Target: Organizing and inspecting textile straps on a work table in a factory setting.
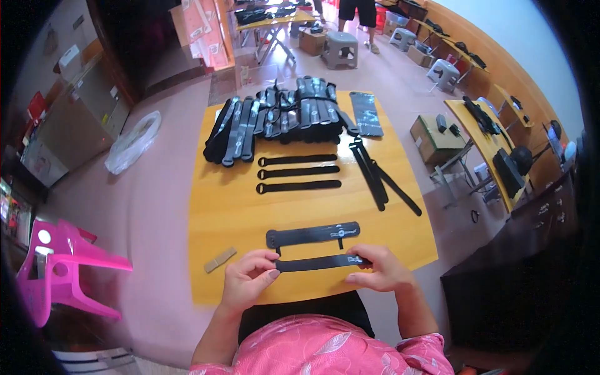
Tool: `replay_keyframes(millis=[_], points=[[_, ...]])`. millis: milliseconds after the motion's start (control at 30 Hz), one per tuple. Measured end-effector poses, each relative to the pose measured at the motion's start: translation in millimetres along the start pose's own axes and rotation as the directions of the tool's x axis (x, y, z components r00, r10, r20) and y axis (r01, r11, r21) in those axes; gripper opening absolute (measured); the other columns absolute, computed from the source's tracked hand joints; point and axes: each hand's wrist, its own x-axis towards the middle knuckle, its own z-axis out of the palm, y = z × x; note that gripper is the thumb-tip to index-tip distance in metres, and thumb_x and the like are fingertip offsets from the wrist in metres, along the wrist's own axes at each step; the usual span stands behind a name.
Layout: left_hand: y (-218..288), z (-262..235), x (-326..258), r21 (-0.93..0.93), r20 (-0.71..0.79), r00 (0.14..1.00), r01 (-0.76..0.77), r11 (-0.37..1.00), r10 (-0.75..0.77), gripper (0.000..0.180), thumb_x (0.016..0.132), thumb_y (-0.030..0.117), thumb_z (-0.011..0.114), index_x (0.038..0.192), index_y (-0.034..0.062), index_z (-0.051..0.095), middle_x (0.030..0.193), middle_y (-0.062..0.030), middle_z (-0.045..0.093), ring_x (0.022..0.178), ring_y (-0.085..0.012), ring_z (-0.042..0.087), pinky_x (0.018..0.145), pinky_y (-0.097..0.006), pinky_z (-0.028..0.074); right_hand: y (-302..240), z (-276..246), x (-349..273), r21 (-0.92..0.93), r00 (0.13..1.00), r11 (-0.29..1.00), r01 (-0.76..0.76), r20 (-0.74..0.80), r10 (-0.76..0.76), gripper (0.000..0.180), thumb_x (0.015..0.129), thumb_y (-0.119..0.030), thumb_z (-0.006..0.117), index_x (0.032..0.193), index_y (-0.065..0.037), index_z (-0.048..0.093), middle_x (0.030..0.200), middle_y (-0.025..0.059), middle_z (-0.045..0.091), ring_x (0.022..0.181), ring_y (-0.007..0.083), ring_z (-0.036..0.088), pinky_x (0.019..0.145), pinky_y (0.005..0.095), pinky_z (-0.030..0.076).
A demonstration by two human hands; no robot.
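At the table's near edge we pinch a narrow black strap point(319, 263) taut, left hand point(247, 281) and right hand point(382, 270) each closed on an end; next, we judge, comes aligning it with the wider strap piece point(312, 235) just beyond

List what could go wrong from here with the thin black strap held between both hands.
1. The thin black strap is pinched only at its ends by the left hand and right hand, so its middle may sag or twist.
2. The wider black strap piece lies just behind it and could get nudged.
3. The small tan flat piece lies at the yellow wooden table edge and might drop off.
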Motion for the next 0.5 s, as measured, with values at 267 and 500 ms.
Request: replay_keyframes(millis=[267,500], points=[[-17,2,0,-0.173,-0.176,0.960,0.187,0.967,-0.217,0.021,0.079,-0.010,0.064,0.098,-0.0031,0.062,0.096,-0.0047,0.060,0.085,-0.0094,0.058,0.075,-0.023,0.048,29,3,4,0.421,0.978,0.886,-0.195,0.011,0.210,0.013,0.085,-0.001,0.057,0.097,0.001,0.060,0.083,0.0015,0.057,0.080,0.0084,0.052,0.073,0.0229,0.044],[-25,-4,16,0.078,-0.208,0.959,0.213,0.974,-0.193,0.007,0.082,-0.003,0.065,0.089,-0.0013,0.065,0.080,-0.0010,0.061,0.071,-0.0068,0.057,0.062,-0.019,0.046,51,1,20,0.448,0.937,0.861,-0.240,-0.125,0.326,0.010,0.085,-0.004,0.064,0.093,0.002,0.061,0.078,-0.0021,0.056,0.071,0.0057,0.050,0.064,0.0204,0.041]])
